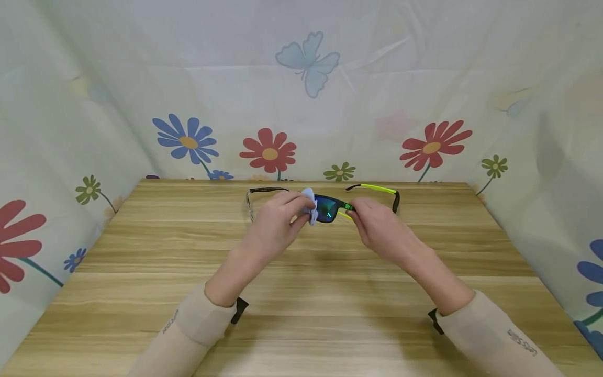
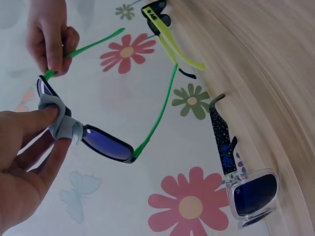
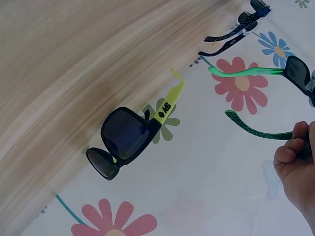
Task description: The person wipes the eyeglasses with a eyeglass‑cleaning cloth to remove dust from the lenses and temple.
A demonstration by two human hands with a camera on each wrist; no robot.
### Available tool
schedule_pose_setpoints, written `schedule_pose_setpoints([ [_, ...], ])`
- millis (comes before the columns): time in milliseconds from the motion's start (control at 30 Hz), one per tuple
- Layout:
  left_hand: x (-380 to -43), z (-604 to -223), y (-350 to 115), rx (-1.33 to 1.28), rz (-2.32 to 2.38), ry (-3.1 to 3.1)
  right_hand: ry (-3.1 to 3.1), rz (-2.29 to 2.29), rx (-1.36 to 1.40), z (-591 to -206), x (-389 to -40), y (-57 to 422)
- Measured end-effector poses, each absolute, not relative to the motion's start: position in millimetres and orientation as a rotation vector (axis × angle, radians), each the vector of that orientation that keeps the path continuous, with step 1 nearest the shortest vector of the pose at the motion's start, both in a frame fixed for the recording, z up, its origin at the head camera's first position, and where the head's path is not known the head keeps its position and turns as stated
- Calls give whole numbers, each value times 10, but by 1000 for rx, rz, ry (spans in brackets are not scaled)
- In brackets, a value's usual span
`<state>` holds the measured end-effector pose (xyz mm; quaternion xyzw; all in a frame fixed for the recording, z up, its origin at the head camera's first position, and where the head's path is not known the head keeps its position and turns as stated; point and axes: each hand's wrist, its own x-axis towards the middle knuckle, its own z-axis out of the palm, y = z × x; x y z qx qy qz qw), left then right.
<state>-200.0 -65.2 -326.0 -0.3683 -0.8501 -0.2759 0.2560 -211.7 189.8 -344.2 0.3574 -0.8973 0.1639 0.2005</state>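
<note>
A pair of black-framed sunglasses point(image 1: 326, 208) with green temples and dark bluish lenses is up between both hands, over the table. My left hand point(image 1: 275, 222) pinches a light blue cloth point(image 2: 61, 120), which is folded over the frame at the lens nearest the bridge. In the left wrist view the other lens point(image 2: 109, 145) shows bare beside the cloth. My right hand point(image 1: 383, 226) grips the sunglasses near the hinge of one temple, fingers curled around it. The right wrist view shows that temple's tip point(image 3: 236, 117) sticking out past the fingers.
Two more pairs lie on the wooden table point(image 1: 301, 335) behind the hands. Clear-framed sunglasses point(image 2: 255, 192) with speckled dark temples are on the left, and black sunglasses point(image 3: 125, 135) with yellow temples on the right. A flower-printed curtain point(image 1: 348, 131) borders the table at back and sides.
</note>
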Motion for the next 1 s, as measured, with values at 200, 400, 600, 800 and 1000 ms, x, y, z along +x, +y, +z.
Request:
schedule_pose_setpoints([
  [200,-2015,-3262,-669,-983,-723,-2351,-2484,472,1010,-3444,-2117,1923],
  [400,-2019,-3267,-664,-987,-716,-2327,-2479,474,1009,-3440,-2114,1931],
  [600,-2022,-3279,-656,-1021,-709,-2286,-2486,471,1003,-3418,-2100,1928],
  [800,-2012,-3298,-625,-1091,-720,-2205,-2464,480,1032,-3408,-2095,1919],
  [1000,-1992,-3299,-576,-1156,-736,-2133,-2439,472,1073,-3405,-2085,1900],
])
